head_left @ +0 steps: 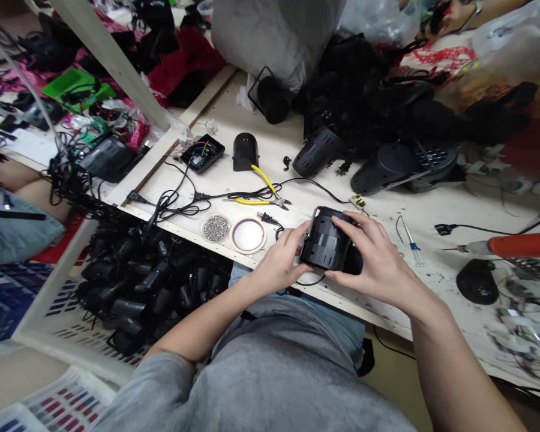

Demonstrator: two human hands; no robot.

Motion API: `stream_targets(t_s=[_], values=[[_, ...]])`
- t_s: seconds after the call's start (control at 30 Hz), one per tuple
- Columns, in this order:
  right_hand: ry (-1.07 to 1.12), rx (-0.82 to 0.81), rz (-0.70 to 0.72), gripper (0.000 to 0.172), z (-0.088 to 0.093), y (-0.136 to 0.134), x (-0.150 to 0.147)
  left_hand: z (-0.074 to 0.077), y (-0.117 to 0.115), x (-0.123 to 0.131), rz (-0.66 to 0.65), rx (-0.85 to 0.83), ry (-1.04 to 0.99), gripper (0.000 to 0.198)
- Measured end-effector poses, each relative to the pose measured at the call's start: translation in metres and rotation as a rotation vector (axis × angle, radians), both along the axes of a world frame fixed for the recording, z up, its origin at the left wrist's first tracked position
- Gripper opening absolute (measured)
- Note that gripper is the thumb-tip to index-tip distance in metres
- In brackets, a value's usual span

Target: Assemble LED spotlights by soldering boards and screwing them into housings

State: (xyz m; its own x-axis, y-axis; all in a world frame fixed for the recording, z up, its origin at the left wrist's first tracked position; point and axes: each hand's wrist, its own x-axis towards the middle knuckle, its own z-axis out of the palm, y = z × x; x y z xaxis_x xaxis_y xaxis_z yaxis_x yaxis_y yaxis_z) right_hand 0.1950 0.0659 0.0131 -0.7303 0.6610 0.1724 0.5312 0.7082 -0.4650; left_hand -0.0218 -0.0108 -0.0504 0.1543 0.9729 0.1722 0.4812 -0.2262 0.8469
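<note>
Both my hands grip a black round lamp housing (pixel 326 243) at the near edge of the white workbench (pixel 387 207). My left hand (pixel 281 261) clasps its left side with fingers curled. My right hand (pixel 375 258) wraps over its top and right side. A thin black cord trails from under the housing. Just left of it lie a round lid of small metal screws (pixel 216 228) and a roll of tape (pixel 248 235). Yellow-handled pliers (pixel 265 192) rest behind them.
More black lamp housings (pixel 387 168) pile at the back, beside a small screwdriver (pixel 408 235), an orange-handled tool (pixel 517 245) and a black cap (pixel 477 282). A white crate (pixel 63 336) full of black parts stands lower left. Another person's arm (pixel 27 186) shows at far left.
</note>
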Motion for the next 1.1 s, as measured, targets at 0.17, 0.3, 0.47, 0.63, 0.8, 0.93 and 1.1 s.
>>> stream_targets(t_s=[0.17,0.3,0.47,0.63,0.8,0.93,1.1], values=[[-0.024,-0.038,-0.015,0.086,-0.0002,-0.0044,-0.0015,-0.0005,0.0006,0.0001,-0.017,-0.012,0.0,0.088],[-0.036,-0.032,-0.017,0.087,-0.0031,-0.0058,-0.0039,-0.0017,0.0005,0.0001,-0.022,-0.001,0.015,0.088],[-0.04,-0.036,-0.037,0.088,-0.0031,-0.0053,-0.0053,-0.0022,0.0004,0.0005,-0.013,0.002,0.033,0.087],[-0.043,-0.004,-0.046,0.089,-0.0015,-0.0047,-0.0055,-0.0014,0.0013,0.0011,-0.007,0.002,0.046,0.088],[-0.034,-0.031,-0.044,0.088,-0.0032,-0.0048,-0.0062,-0.0009,0.0013,0.0015,-0.003,-0.003,0.042,0.088],[-0.047,-0.041,-0.049,0.087,-0.0054,-0.0033,-0.0059,-0.0015,0.0013,0.0023,0.013,0.01,0.045,0.087],[-0.078,-0.104,-0.03,0.085,-0.0055,0.0001,-0.0008,-0.0041,0.0026,0.0024,0.007,-0.007,0.043,0.087]])
